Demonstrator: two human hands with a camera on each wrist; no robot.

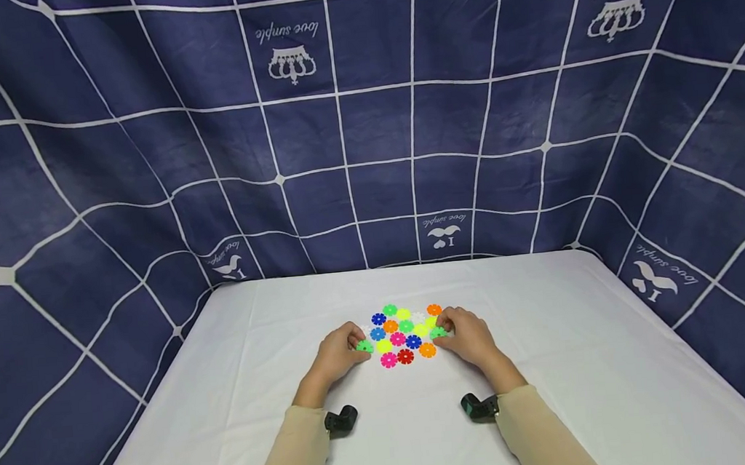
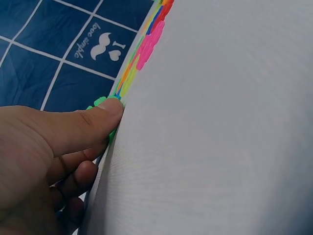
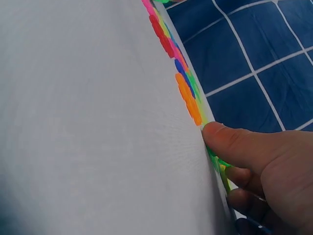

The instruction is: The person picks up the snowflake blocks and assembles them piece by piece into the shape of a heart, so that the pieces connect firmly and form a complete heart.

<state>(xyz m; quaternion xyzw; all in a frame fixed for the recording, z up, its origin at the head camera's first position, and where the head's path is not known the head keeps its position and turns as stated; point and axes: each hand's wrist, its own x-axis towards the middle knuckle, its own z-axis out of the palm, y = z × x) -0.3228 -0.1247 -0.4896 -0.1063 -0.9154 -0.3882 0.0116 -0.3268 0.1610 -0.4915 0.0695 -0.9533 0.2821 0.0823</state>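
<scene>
My left hand (image 1: 337, 353) pinches a green notched plastic disc (image 1: 365, 346) between thumb and fingers at the left side of a group of discs. At the right side, my right hand (image 1: 467, 337) pinches another green disc (image 1: 439, 332). Between the hands lie several flat flower-shaped discs, among them a pink disc (image 1: 389, 360), a red disc (image 1: 406, 357) and an orange disc (image 1: 428, 350). In the left wrist view the thumb (image 2: 105, 115) covers much of the held green disc. The right thumb (image 3: 220, 139) hides most of its disc too.
A white cloth covers the table (image 1: 401, 434). Blue curtains (image 1: 377, 130) with white grid lines hang behind it and at both sides. A black wrist camera (image 1: 342, 419) sits on the left wrist, another black camera (image 1: 479, 406) on the right.
</scene>
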